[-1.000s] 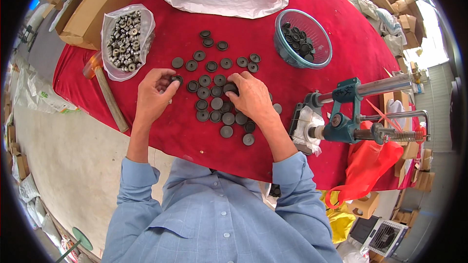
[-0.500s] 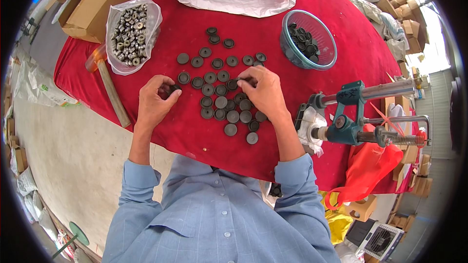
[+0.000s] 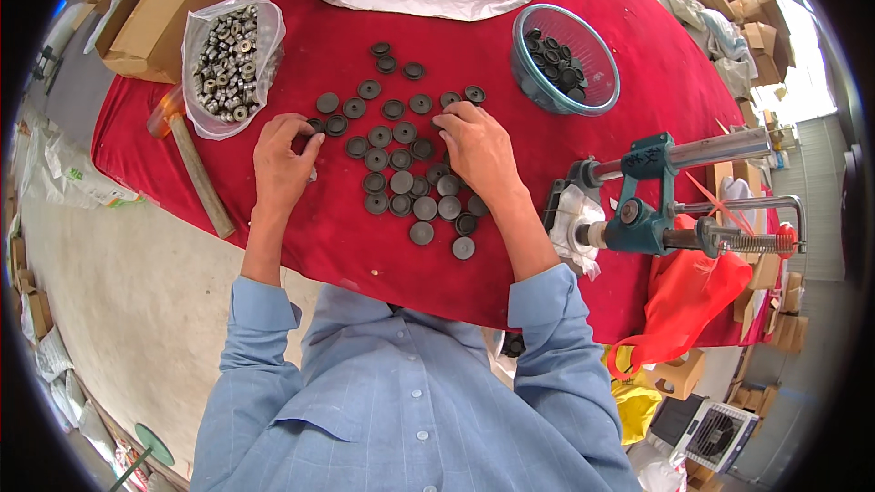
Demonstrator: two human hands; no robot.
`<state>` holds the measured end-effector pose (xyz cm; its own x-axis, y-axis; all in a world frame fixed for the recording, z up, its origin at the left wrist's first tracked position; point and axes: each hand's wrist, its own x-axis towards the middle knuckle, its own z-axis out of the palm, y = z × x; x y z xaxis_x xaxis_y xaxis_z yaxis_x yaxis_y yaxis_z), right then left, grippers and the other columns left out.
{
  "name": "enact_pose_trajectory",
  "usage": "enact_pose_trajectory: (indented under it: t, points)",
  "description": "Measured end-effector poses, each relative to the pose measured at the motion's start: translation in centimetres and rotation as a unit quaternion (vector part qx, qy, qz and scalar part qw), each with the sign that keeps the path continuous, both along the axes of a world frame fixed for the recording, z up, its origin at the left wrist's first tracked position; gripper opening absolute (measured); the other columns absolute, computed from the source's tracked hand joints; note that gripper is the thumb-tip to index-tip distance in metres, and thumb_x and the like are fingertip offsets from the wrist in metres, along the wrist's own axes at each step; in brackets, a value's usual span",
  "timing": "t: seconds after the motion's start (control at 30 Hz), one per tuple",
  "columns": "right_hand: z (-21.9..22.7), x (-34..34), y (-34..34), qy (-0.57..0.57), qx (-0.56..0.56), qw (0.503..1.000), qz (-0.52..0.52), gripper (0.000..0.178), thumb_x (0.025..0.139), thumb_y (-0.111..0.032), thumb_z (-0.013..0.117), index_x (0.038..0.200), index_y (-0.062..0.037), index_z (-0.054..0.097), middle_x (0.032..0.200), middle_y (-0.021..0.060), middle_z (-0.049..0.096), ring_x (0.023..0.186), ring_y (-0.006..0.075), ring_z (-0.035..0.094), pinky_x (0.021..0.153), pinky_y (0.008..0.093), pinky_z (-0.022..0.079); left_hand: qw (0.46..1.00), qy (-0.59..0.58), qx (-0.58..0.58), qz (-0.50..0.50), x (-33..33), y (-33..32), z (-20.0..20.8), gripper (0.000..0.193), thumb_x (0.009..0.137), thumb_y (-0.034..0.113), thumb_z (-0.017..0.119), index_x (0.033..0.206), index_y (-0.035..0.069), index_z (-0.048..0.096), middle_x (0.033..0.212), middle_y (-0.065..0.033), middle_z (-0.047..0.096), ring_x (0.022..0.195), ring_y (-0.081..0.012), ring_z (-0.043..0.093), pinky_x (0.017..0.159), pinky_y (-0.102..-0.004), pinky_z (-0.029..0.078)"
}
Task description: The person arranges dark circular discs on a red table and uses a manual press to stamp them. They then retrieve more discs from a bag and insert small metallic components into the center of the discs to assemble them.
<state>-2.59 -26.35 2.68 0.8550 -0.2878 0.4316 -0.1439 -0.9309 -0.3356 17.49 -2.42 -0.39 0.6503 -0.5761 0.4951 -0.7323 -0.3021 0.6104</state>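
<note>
Round black plastic caps (image 3: 401, 182) lie scattered, many flat side by side, on the red cloth in front of me. My left hand (image 3: 284, 162) is at the left edge of the group, its thumb and fingers closed around one dark cap (image 3: 316, 125). A small pale bit shows beneath its palm, too little to name. My right hand (image 3: 481, 150) is at the right side of the group, fingers curled down among the caps. Its fingertips pinch together, and what they hold, if anything, is hidden.
A clear bag of metal bearings (image 3: 232, 64) and a hammer (image 3: 200, 178) lie to the left, beside a cardboard box (image 3: 173, 14). At the far side is a white sack (image 3: 410, 0) of black caps. A basket (image 3: 565, 59) and a green hand press (image 3: 643, 196) stand right.
My left hand has moved farther from me, to the caps at the far left. My right hand has shifted slightly up and away from the cap it was touching. The whole view has shifted slightly.
</note>
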Motion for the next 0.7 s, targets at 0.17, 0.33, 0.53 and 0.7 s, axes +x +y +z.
enact_pose_trajectory:
  t: [0.17, 0.33, 0.53, 0.7]
  points:
    - [-0.2, -0.9, 0.2, -0.032, -0.113, 0.993, -0.006, 0.024, 0.09, -0.002, 0.069, 0.112, -0.0064, 0.076, 0.118, 0.0098, 0.069, 0.102, 0.0296, 0.069, 0.088, 0.0429, 0.057, 0.992, -0.079, 0.023, 0.093, -1.7, -0.9, 0.8, 0.026, 0.084, 0.007, 0.08, 0.107, 0.002, 0.071, 0.115, -0.0154, 0.067, 0.11, -0.0343, 0.064, 0.095, -0.0451, 0.053]
    - [2.4, -3.8, 2.7, 0.044, 0.06, 0.995, -0.06, 0.021, 0.088, -0.01, 0.075, 0.109, -0.0087, 0.076, 0.11, 0.0091, 0.069, 0.1, 0.0294, 0.07, 0.086, 0.0459, 0.055, 0.991, 0.02, 0.038, -0.126, -7.9, -1.5, 3.6, 0.038, 0.085, 0.011, 0.082, 0.121, 0.003, 0.071, 0.118, -0.015, 0.064, 0.11, -0.0347, 0.063, 0.095, -0.0453, 0.052]
    - [2.3, -6.2, 4.9, 0.117, 0.07, 0.987, -0.089, 0.026, 0.081, -0.019, 0.085, 0.102, -0.0081, 0.074, 0.096, 0.0098, 0.066, 0.092, 0.0312, 0.068, 0.081, 0.0465, 0.054, 0.967, 0.036, 0.138, -0.211, -10.0, -3.3, 3.5, 0.039, 0.086, 0.008, 0.081, 0.122, 0.002, 0.07, 0.112, -0.0143, 0.062, 0.105, -0.0342, 0.062, 0.091, -0.0452, 0.051]
    - [1.7, -6.2, 5.2, 0.097, 0.149, 0.979, -0.098, 0.022, 0.081, -0.013, 0.085, 0.094, -0.006, 0.069, 0.095, 0.0097, 0.066, 0.09, 0.0317, 0.068, 0.08, 0.0452, 0.054, 0.962, 0.071, 0.133, -0.229, -9.2, -3.5, 3.5, 0.035, 0.084, 0.009, 0.083, 0.115, 0.002, 0.069, 0.111, -0.013, 0.063, 0.1, -0.0322, 0.064, 0.085, -0.0438, 0.053]
